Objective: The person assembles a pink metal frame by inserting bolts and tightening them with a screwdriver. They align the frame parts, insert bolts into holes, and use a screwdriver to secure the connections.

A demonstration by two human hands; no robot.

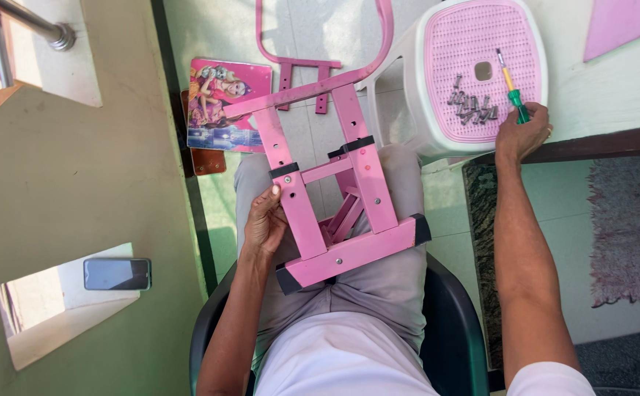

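While the pink metal frame (338,198) lies across my lap, tilted with its black-capped foot bar nearest me, my left hand (265,224) steadies it: the fingers are wrapped round the left upright, thumb on top beside a screw hole, which looks like a brace to keep the frame from sliding off my knees. That arm comes up from the near left, elbow bent, wrist straight. My right arm stretches far out to the right, nearly straight, to the white stool with a pink perforated top (481,66), which seems to serve as a small worktop. There my right hand (521,132) closes narrowly on the green handle of a screwdriver (511,86), its tip pointing away. Just left of it sits a heap of grey screws (470,106). A pink picture panel (225,103) lies on the floor at far left.
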